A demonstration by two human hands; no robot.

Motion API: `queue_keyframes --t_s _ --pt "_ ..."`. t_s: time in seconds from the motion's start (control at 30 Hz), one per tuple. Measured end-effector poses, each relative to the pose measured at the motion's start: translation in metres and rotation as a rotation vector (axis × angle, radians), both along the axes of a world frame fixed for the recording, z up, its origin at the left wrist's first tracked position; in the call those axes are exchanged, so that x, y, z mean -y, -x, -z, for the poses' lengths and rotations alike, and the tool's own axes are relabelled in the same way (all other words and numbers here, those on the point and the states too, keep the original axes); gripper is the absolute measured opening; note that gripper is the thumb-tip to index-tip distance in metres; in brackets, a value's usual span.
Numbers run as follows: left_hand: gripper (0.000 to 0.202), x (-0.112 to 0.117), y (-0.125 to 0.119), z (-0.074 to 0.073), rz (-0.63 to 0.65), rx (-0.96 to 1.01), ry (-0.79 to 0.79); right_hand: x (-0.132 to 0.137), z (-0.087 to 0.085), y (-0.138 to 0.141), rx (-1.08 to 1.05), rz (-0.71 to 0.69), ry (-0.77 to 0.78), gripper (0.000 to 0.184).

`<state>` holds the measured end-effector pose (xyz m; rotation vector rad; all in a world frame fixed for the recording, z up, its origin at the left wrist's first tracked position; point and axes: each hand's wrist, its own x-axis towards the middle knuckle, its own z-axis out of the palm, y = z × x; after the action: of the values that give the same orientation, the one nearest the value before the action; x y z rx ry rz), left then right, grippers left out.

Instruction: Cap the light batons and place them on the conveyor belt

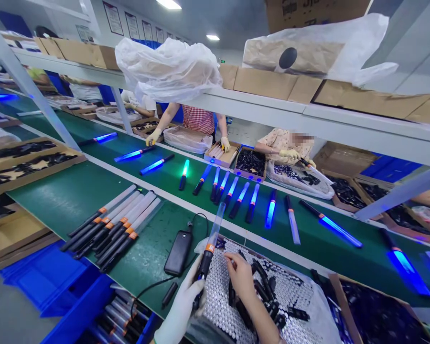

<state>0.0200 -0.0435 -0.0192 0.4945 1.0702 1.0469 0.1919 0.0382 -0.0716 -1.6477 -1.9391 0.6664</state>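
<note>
My left hand (181,306), in a white glove, grips the black handle of a light baton (209,243) upright; its clear tube and orange collar rise above my fist. My right hand (240,277), ungloved, has its fingers drawn together by the baton's top, over a tray of silver cylindrical batteries (222,296). Whether those fingers hold anything small is hidden. Loose black baton handles (263,286) lie on the batteries, just right of that hand. A black power bank (178,252) with a cable lies left of the baton.
A green conveyor belt (75,205) carries several unlit batons (111,224) and many glowing ones (236,200). Two gloved co-workers (197,119) (286,148) sit across it. A shelf (236,100) with cardboard runs overhead. Blue crates (46,282) stand at lower left, a box of black parts (380,310) at lower right.
</note>
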Motion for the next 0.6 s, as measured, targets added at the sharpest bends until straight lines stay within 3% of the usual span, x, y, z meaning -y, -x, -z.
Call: queue_keyframes --t_s 0.17,0.3,0.47,0.6 --pt "0.097 -0.011 0.011 0.000 0.010 0.087 0.000 -0.058 0.010 0.028 0.234 -0.113 0.068 0.029" --pt "0.084 -0.023 0.017 0.002 0.032 0.028 -0.028 -0.086 0.015 0.041 0.344 -0.190 0.128 0.025" --pt "0.080 -0.035 0.019 -0.002 0.007 -0.041 0.019 -0.091 0.009 0.035 0.286 -0.243 0.131 0.015" --pt "0.081 -0.041 0.019 0.001 -0.033 -0.020 0.022 -0.069 -0.008 0.022 0.133 -0.160 0.117 0.017"
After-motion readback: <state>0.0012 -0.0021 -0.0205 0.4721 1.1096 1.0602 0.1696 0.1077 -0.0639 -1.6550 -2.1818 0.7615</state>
